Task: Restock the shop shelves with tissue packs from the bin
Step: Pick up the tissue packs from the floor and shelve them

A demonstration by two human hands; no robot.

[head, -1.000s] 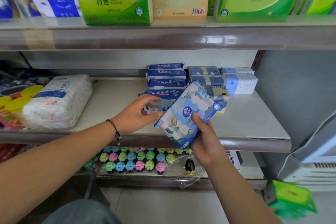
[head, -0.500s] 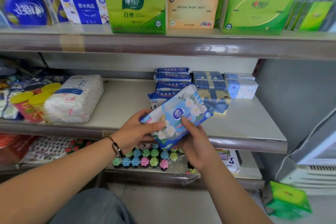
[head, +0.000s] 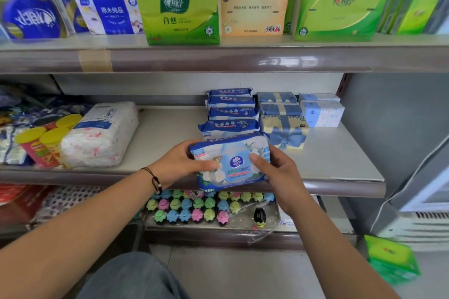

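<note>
Take the middle shelf (head: 170, 128) as your landmark. Its brown front lip runs across just behind your knuckles, and the shelf ends at the right against a grey side panel (head: 388, 128). On it, bare grey board lies open between the white paper pack (head: 102, 133) at its left and the stack of blue wipe packs (head: 230, 109) near its middle. Right of that stack sit the blue ribbon-print packs (head: 281, 124) and pale blue tissue packs (head: 320, 111), with more bare board in front of them towards the lip. The upper shelf (head: 218, 58) overhangs the middle shelf, so headroom above it is limited.

You hold the wipe pack (head: 230, 162) over the front lip of the middle shelf, directly in front of the stack and touching or nearly touching its nearest pack; you cannot tell which. Your left hand (head: 179, 165) grips its left end, thumb across the front face. Your right hand (head: 277, 172) grips its right end, thumb on the face near the round logo, fingers curled behind.

The pack is a soft rectangular pouch, blue and white with white flowers, a round blue logo and a red line of print, face tilted up towards you
</note>
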